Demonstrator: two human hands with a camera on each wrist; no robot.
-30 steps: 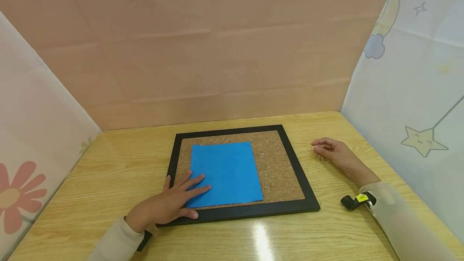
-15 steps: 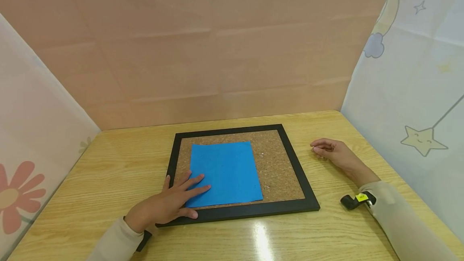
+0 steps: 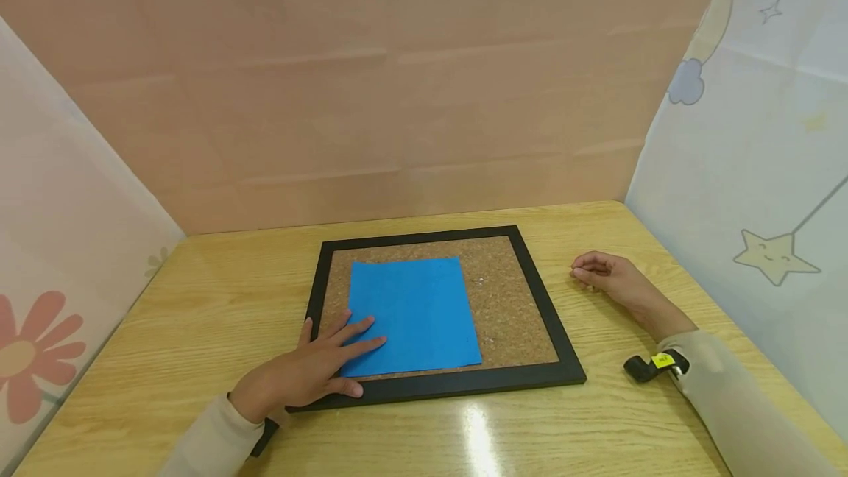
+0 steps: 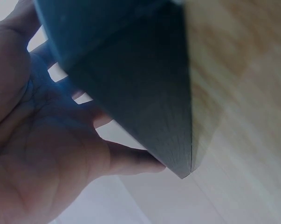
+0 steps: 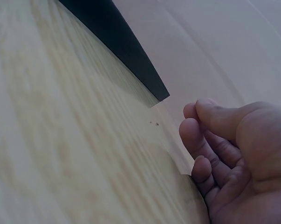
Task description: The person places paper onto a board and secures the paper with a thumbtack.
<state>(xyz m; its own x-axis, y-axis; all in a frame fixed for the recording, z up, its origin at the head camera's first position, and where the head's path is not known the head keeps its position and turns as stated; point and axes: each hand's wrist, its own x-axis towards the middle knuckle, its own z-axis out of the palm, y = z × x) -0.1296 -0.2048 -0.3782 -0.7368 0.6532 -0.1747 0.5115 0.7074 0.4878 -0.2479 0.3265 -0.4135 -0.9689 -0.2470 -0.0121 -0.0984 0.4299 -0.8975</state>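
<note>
A sheet of blue paper lies on a cork board with a black frame. With fingers spread, my left hand rests at the board's lower left corner. Some of its fingers lie over the paper's left edge, and the thumb is on the frame. The left wrist view has my left palm beside the frame's dark edge. On the table to the right of the board rests my right hand, its fingers loosely curled. Up close, the right hand has thumb and index tip together, with nothing visible between them.
Small pale specks show on the cork to the right of the paper. The wooden table ends at a peach backdrop, with patterned sheets at both sides. A black wrist device sits by the right sleeve.
</note>
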